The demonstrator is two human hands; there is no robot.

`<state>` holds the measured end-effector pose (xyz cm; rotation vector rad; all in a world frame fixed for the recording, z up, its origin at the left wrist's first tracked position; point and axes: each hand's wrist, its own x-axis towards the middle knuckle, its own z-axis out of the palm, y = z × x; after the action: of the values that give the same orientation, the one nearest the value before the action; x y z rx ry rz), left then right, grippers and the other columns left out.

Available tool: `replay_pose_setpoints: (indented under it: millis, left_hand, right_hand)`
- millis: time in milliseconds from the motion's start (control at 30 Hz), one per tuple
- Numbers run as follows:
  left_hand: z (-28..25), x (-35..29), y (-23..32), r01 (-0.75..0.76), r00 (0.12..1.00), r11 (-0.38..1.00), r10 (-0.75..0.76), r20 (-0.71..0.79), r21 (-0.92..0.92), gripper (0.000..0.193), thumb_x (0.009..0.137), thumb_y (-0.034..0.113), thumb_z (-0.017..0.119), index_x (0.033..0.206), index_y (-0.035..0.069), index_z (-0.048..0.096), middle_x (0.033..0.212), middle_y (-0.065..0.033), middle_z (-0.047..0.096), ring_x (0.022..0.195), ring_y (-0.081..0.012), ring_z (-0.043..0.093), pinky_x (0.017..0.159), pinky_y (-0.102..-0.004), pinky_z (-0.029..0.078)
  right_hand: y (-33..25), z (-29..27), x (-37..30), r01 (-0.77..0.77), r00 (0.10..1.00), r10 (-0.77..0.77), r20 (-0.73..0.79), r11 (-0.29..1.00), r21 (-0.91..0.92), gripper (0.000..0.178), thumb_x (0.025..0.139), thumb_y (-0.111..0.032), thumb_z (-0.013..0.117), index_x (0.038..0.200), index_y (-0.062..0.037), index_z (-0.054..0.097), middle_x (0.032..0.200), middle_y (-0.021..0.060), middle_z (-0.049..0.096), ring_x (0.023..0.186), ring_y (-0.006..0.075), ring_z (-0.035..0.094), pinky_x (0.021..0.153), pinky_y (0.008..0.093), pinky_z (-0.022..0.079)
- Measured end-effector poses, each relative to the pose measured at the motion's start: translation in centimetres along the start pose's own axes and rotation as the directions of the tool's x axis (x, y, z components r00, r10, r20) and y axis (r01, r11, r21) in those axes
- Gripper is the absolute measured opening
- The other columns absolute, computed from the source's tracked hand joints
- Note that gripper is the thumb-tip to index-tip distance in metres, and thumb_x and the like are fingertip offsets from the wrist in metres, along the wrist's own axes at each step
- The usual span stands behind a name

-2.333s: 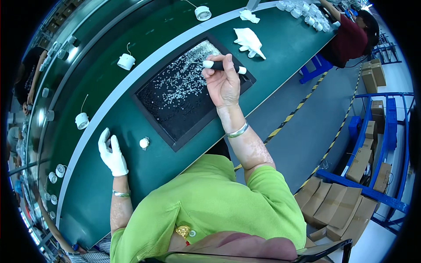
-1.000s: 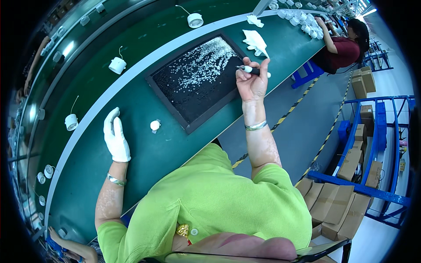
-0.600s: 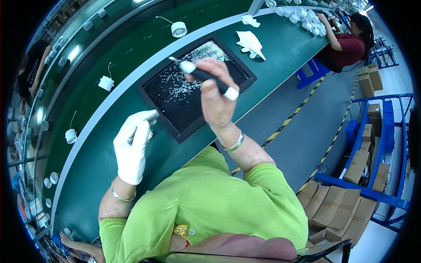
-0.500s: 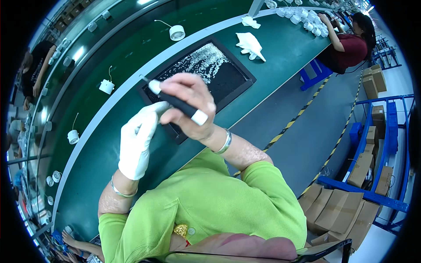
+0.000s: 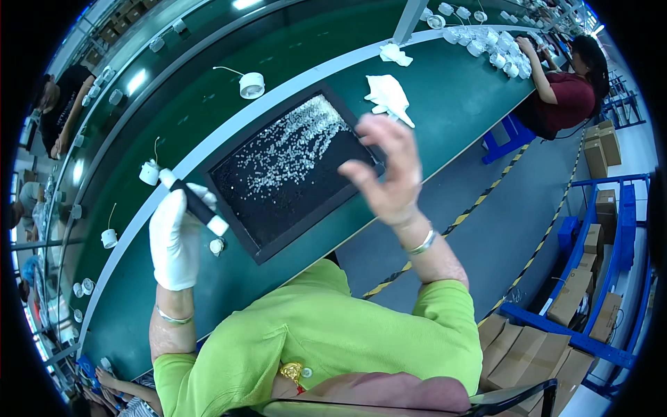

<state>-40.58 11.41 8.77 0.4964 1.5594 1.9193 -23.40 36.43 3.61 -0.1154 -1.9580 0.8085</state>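
In a white glove, my left hand (image 5: 172, 243) is closed around a stubby pen-like tool (image 5: 199, 204) with a black middle and white ends, left of the tray. My right hand (image 5: 392, 170) is bare, its fingers spread and holding nothing, above the right edge of the black tray (image 5: 300, 231). Many small clear-white pieces (image 5: 292, 142) lie scattered in that tray, thickest toward its far corner. A small round whitish part (image 5: 217, 246) rests on the green table just right of my gloved hand.
A loose white glove (image 5: 389, 96) and a crumpled white cloth (image 5: 394, 55) lie beyond the tray. Wired white round units (image 5: 251, 85) sit on the green conveyor (image 5: 201, 104). Clear cups (image 5: 497, 52) cluster near a co-worker (image 5: 573, 90) at the far right.
The tool has passed from my right hand into my left, which has moved left. My right hand has swung right, away from it, and opened. The small round part now shows on the table.
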Motion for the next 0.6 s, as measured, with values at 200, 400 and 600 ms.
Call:
replay_pose_setpoints:
  millis: [200, 400, 600]
  left_hand:
    - [-6.7, 2.9, 0.6, -0.073, 0.962, 0.993, 0.046, -0.271, -0.088, 0.028, 0.097, 0.026, 0.052, 0.106, -0.001, 0.057, 0.094, -0.0080, 0.059, 0.087, -0.0172, 0.054, 0.078, -0.0288, 0.043]
    - [-7.2, 7.0, 0.7, -0.158, 0.857, 0.977, 0.063, -0.511, -0.143, 0.027, 0.095, 0.026, 0.055, 0.105, 0.000, 0.058, 0.095, -0.0060, 0.059, 0.086, -0.0139, 0.053, 0.076, -0.0271, 0.043]
    - [-8.8, 8.5, -0.4, -0.141, 0.824, 0.981, 0.039, -0.566, -0.136, 0.022, 0.095, 0.024, 0.057, 0.110, 0.008, 0.058, 0.097, -0.0036, 0.059, 0.090, -0.0131, 0.055, 0.076, -0.0257, 0.045]
  right_hand:
    - [21.3, -8.1, 7.3, -0.434, 0.893, 0.394, -0.215, 0.881, -0.189, 0.036, 0.086, -0.014, 0.065, 0.118, -0.0009, 0.059, 0.118, 0.0145, 0.056, 0.094, 0.0193, 0.063, 0.077, 0.0295, 0.052]
    - [42.0, -11.5, 16.0, -0.433, 0.901, 0.365, -0.234, 0.786, -0.442, 0.031, 0.083, -0.020, 0.064, 0.114, -0.0140, 0.066, 0.126, 0.0214, 0.053, 0.114, 0.0318, 0.054, 0.096, 0.0348, 0.045]
    - [51.3, -11.7, 20.1, -0.471, 0.769, 0.620, -0.152, 0.391, -0.791, 0.036, 0.088, -0.034, 0.054, 0.120, -0.0203, 0.063, 0.124, 0.0117, 0.060, 0.129, 0.0264, 0.040, 0.115, 0.0373, 0.017]
